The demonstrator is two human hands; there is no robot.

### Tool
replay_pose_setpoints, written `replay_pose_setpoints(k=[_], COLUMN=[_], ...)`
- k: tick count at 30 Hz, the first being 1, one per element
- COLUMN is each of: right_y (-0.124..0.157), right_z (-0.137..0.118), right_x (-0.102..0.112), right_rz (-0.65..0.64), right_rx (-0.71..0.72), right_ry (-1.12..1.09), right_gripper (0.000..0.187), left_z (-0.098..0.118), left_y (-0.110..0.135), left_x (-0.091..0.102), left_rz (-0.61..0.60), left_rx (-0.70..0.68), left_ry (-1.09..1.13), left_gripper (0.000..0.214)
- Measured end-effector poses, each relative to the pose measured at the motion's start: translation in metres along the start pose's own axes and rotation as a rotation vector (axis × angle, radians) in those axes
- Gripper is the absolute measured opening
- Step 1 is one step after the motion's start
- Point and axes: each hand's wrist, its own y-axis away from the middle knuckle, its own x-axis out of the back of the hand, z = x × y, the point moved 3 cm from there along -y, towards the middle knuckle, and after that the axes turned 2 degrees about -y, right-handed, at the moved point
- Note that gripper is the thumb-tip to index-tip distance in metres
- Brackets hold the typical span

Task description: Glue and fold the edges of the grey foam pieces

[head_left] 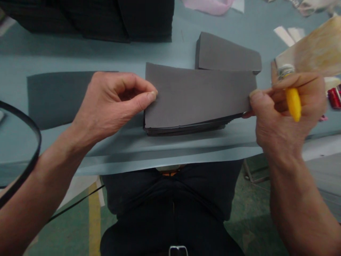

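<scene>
A grey, tapered sheet [199,96] lies on top of a stack of similar pieces [183,130] near the table's front edge. My left hand [119,103] is closed, with thumb and forefinger pinched at the sheet's left edge. At the right end, my right hand [287,110] pinches the sheet's edge between thumb and finger. A yellow-handled tool [293,103] with a metal collar is also held among the right hand's fingers; its working end is hard to make out. A darker grey piece [55,99] lies flat to the left, partly behind my left hand.
Behind the sheet stands another grey stack [229,53]. Tall dark stacks [101,17] fill the back left. A stained beige item [319,46], white strips [289,35] and a red object [334,96] lie at right. Pink material [209,5] is at the back. A black hoop [36,135] crosses the left side.
</scene>
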Motion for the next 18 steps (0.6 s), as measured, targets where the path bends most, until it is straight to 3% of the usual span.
replay_pose_setpoints(k=[6, 12, 18], right_y=[-0.0001, 0.0013, 0.0012], right_z=[0.0053, 0.0007, 0.0075], right_x=[-0.0019, -0.0047, -0.0034], right_rz=[0.067, 0.049, 0.075], right_rx=[0.053, 0.081, 0.036], right_ry=[-0.040, -0.043, -0.016], right_gripper=[0.050, 0.044, 0.048], left_z=[0.0034, 0.0055, 0.0071], left_y=[0.0002, -0.0005, -0.0002], left_x=[-0.0011, -0.0006, -0.0010], left_rz=[0.005, 0.016, 0.001], left_rx=[0.032, 0.033, 0.008], left_ry=[-0.008, -0.043, -0.097], left_gripper=[0.010, 0.012, 0.013])
